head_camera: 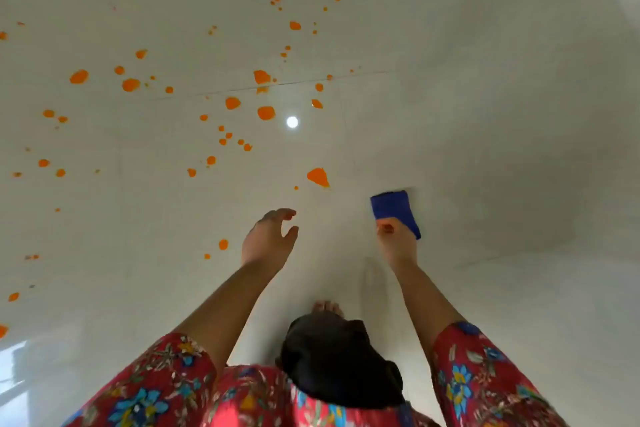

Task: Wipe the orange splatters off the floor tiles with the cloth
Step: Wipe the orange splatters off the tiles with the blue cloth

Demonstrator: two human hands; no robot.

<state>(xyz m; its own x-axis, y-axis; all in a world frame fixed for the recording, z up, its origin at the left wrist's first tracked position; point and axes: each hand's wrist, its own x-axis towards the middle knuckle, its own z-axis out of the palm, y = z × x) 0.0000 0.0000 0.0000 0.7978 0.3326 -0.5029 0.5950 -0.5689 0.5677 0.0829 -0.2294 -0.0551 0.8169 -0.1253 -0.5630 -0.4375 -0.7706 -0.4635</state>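
Orange splatters [266, 112] dot the pale glossy floor tiles [485, 114] across the left and middle of the view; a large one [318, 176] lies just ahead of my hands. My right hand [394, 241] grips the near end of a folded blue cloth [394, 210], which sticks out past my fingers to the right of the large splatter. My left hand [272, 237] hovers over the floor with relaxed, slightly curved fingers and holds nothing. Two small orange spots [223, 244] lie just left of it.
A bright round light reflection [292, 122] shines on the tiles among the splatters. A tile joint [242, 89] runs across the middle. My bare toes [327, 307] and dark trouser fabric [341, 360] show at the bottom, between red floral sleeves [485, 378].
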